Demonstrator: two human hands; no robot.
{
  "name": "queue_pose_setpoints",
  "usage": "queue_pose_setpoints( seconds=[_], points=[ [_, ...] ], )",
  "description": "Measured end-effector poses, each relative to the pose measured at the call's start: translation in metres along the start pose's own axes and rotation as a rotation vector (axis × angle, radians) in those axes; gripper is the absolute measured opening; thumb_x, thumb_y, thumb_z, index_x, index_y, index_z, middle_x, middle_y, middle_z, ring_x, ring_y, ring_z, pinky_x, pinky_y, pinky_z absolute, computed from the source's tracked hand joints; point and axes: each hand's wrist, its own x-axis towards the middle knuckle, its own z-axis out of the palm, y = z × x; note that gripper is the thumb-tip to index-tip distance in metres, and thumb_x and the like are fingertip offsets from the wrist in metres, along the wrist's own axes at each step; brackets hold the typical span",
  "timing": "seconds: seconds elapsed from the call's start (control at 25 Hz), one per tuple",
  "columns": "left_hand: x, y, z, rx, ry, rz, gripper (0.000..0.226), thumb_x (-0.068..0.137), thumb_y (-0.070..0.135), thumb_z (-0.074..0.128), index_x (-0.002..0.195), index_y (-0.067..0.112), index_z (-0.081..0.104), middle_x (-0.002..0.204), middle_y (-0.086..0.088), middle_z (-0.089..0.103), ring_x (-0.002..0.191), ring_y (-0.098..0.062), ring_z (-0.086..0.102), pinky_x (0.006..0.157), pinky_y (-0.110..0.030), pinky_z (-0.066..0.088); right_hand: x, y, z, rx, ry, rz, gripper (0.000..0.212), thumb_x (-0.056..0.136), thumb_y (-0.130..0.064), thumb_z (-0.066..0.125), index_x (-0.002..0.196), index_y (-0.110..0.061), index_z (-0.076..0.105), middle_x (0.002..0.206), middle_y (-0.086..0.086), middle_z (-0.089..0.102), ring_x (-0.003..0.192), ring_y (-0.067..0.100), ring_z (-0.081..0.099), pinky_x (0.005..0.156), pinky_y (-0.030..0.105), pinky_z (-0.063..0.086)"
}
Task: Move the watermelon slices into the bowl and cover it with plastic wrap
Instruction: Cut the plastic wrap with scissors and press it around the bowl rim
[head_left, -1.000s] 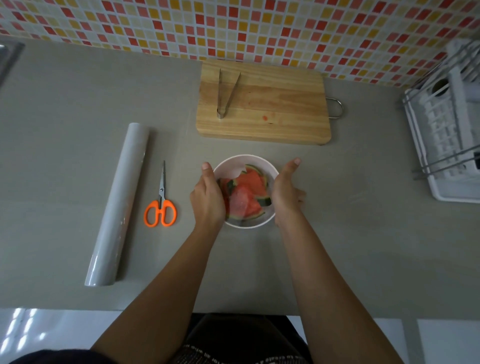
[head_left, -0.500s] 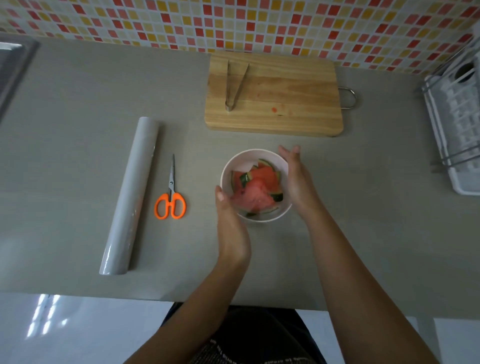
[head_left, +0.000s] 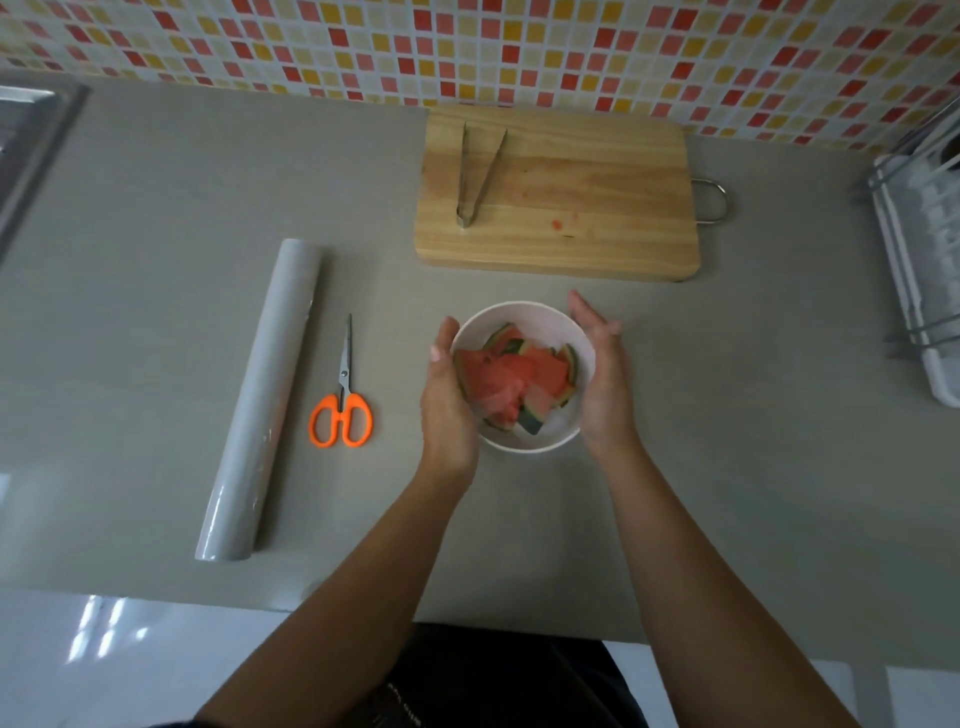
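Note:
A white bowl (head_left: 524, 318) stands on the grey counter, holding several watermelon slices (head_left: 511, 382) with green rind. My left hand (head_left: 447, 400) lies flat against the bowl's left side, fingers straight. My right hand (head_left: 602, 384) lies against its right side, fingers straight and pointing away from me. A thin clear film seems to lie over the bowl, but it is hard to make out. The roll of plastic wrap (head_left: 260, 405) lies lengthwise on the counter to the left.
Orange-handled scissors (head_left: 342, 402) lie between the roll and the bowl. A wooden cutting board (head_left: 582, 208) with metal tongs (head_left: 478, 174) sits behind the bowl. A white dish rack (head_left: 919, 280) stands at the right edge, a sink (head_left: 26, 135) at the far left.
My left hand moved from the bowl's near-left corner up along its left side. My right hand stayed against the right side. The bowl has not shifted on the counter.

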Motion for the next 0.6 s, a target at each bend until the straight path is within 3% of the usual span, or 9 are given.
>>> queue_pose_setpoints(
  seconds=[0.08, 0.2, 0.28, 0.36, 0.44, 0.52, 0.6],
  points=[
    [0.004, -0.001, 0.006, -0.111, 0.035, -0.021, 0.057, 0.1, 0.045, 0.018, 0.141, 0.012, 0.041, 0.141, -0.014, 0.048, 0.128, -0.024, 0.048, 0.109, -0.044, 0.037, 0.003, 0.006, -0.001, 0.119, 0.025, 0.059, 0.051, 0.092, -0.05, 0.018, 0.113, -0.03, 0.06, 0.123, -0.002, 0.061, 0.11, 0.004, 0.058, 0.09, 0.018, 0.045],
    [0.006, -0.004, 0.004, -0.196, 0.009, -0.07, 0.056, 0.102, 0.042, 0.014, 0.136, 0.012, 0.047, 0.133, -0.014, 0.056, 0.123, -0.026, 0.053, 0.101, -0.037, 0.046, 0.007, 0.009, 0.0, 0.159, 0.015, 0.133, 0.057, 0.086, -0.059, 0.018, 0.107, -0.033, 0.064, 0.123, 0.007, 0.062, 0.112, 0.019, 0.059, 0.096, 0.034, 0.046],
    [0.009, -0.001, -0.001, -0.169, -0.02, -0.116, 0.059, 0.101, 0.045, 0.01, 0.136, 0.015, 0.046, 0.131, -0.008, 0.059, 0.119, -0.016, 0.058, 0.092, -0.026, 0.051, 0.008, 0.011, 0.001, 0.121, 0.022, 0.158, 0.059, 0.084, -0.063, 0.016, 0.109, -0.034, 0.061, 0.123, 0.007, 0.062, 0.113, 0.019, 0.059, 0.099, 0.036, 0.044],
    [0.013, 0.006, -0.008, -0.048, -0.046, -0.126, 0.058, 0.1, 0.047, 0.004, 0.136, 0.025, 0.044, 0.133, 0.007, 0.055, 0.117, -0.002, 0.056, 0.089, -0.014, 0.046, 0.011, 0.01, -0.002, 0.042, 0.01, 0.2, 0.069, 0.083, -0.067, 0.011, 0.12, -0.029, 0.055, 0.129, 0.007, 0.058, 0.118, 0.019, 0.054, 0.105, 0.039, 0.039],
    [0.005, 0.006, -0.015, 0.034, 0.071, -0.105, 0.057, 0.099, 0.047, 0.003, 0.146, 0.028, 0.028, 0.15, 0.014, 0.03, 0.137, -0.001, 0.031, 0.104, -0.013, 0.024, 0.016, 0.007, -0.008, -0.126, 0.018, 0.222, 0.09, 0.074, -0.078, 0.006, 0.136, -0.023, 0.04, 0.144, 0.003, 0.043, 0.132, 0.016, 0.039, 0.114, 0.038, 0.026],
    [-0.017, -0.001, -0.011, -0.017, 0.166, -0.102, 0.054, 0.098, 0.05, 0.007, 0.148, 0.034, 0.017, 0.155, 0.021, 0.015, 0.14, 0.006, 0.015, 0.109, -0.014, 0.013, 0.02, 0.0, -0.014, -0.214, 0.022, 0.107, 0.105, 0.064, -0.089, 0.007, 0.144, -0.025, 0.026, 0.152, -0.007, 0.027, 0.139, 0.005, 0.023, 0.116, 0.028, 0.014],
    [-0.037, -0.009, 0.002, -0.109, 0.089, -0.088, 0.043, 0.098, 0.052, 0.012, 0.136, 0.047, 0.032, 0.14, 0.036, 0.036, 0.126, 0.02, 0.032, 0.1, -0.003, 0.027, 0.024, -0.003, -0.014, -0.148, -0.051, 0.029, 0.094, 0.07, -0.086, 0.012, 0.141, -0.028, 0.034, 0.147, -0.01, 0.035, 0.134, -0.001, 0.03, 0.115, 0.026, 0.019]
  ],
)
